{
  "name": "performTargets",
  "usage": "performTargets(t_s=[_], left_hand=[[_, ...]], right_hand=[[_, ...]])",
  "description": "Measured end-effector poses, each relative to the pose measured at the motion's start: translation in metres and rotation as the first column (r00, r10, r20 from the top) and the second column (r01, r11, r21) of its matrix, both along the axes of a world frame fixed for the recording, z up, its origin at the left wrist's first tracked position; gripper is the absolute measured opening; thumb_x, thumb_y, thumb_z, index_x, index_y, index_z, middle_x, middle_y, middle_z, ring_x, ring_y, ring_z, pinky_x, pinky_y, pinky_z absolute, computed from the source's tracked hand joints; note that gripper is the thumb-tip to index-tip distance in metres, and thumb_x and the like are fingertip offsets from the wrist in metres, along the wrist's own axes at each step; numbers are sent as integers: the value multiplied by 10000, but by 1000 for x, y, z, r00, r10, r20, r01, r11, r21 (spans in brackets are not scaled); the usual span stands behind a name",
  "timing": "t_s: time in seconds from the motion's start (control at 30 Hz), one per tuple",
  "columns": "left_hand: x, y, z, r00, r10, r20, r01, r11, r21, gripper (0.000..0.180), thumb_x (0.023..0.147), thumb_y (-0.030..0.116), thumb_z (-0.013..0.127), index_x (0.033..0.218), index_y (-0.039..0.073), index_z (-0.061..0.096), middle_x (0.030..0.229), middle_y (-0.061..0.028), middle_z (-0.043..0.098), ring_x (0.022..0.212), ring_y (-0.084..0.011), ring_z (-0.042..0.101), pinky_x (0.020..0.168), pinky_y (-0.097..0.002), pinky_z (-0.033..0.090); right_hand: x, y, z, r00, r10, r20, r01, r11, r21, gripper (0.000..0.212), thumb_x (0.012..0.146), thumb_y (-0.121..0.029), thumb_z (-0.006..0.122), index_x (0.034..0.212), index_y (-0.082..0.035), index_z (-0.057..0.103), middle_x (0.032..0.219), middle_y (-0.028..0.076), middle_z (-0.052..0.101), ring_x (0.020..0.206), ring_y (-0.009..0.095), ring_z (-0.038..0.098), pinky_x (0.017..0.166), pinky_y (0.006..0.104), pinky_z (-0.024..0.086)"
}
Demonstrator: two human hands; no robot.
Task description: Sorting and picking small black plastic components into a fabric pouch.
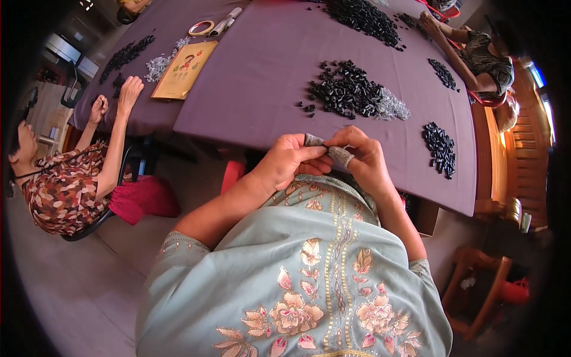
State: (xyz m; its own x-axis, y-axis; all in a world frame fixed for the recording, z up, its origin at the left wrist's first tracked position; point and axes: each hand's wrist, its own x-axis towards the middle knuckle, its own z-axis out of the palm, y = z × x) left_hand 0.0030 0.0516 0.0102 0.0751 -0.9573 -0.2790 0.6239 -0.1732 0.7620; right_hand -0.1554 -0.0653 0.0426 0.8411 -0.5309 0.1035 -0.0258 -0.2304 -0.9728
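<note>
Left hand and right hand pinched together on what looks like a small black part, by the table edge. Black pile, clear pile still loose; right-side pile maybe done, can't tell.

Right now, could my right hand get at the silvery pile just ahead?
Probably yes: only purple cloth shows between your right hand and the silvery pile. It looks busy, though, pinched close against your left hand.
</note>
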Motion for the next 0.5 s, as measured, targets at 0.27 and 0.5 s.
performTargets(t_s=[0.27,0.5], left_hand=[[24,7,-1,969,194,152,-182,979,-95,148,929,132,626,1020,18,654,896,-119,712,749,-181,700,661,-274,573],[33,6,-7,954,235,185,-209,967,-148,145,929,131,632,1011,11,635,883,-123,712,733,-181,701,655,-281,584]], right_hand=[[51,-30,-5,995,-98,1,86,868,-490,282,766,88,605,1021,-10,672,905,128,603,785,245,618,696,328,504],[66,-26,-25,990,-131,-42,52,635,-771,216,686,38,611,892,-21,636,900,145,579,895,346,606,758,419,513]])
